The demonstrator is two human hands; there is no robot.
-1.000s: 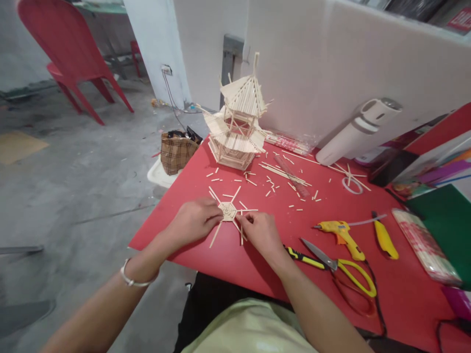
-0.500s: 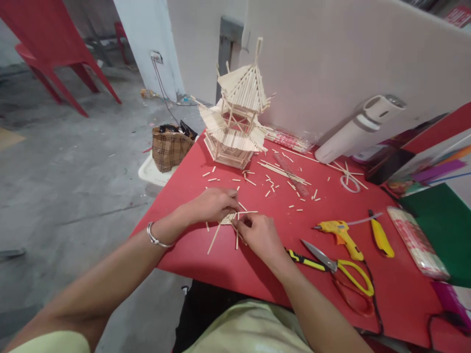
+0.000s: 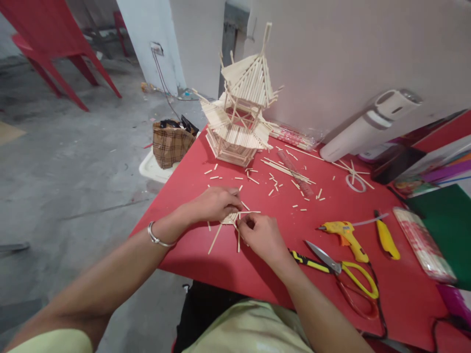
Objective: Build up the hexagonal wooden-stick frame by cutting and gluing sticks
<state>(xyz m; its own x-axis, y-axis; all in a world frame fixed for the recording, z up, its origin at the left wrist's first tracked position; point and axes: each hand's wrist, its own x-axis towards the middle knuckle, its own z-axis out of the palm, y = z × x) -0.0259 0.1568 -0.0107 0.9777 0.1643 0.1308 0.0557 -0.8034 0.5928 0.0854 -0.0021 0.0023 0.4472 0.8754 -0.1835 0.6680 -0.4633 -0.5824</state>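
A small frame of pale wooden sticks (image 3: 231,218) lies on the red table (image 3: 191,247), its long sticks spreading outward and short slats set between some of them. My left hand (image 3: 219,203), with a silver bangle at the wrist, bends over its far left side, fingers closed on it. From the right, my right hand (image 3: 263,234) pinches the frame near its middle with thumb and forefinger. Fingers partly cover the frame, so any single small piece in them is hidden. Beyond the hands stands a pagoda model (image 3: 241,115) built of the same sticks.
Short cut sticks (image 3: 274,184) and a clear ruler (image 3: 294,172) lie behind my hands. To the right are scissors (image 3: 340,269), a yellow glue gun (image 3: 344,235), a yellow cutter (image 3: 386,238) and a stick pack (image 3: 423,245). A white flask (image 3: 368,125) leans by the wall.
The camera view has shifted slightly, so the table things appear a little farther right. Both hands stay at the stick frame with only tiny finger movement.
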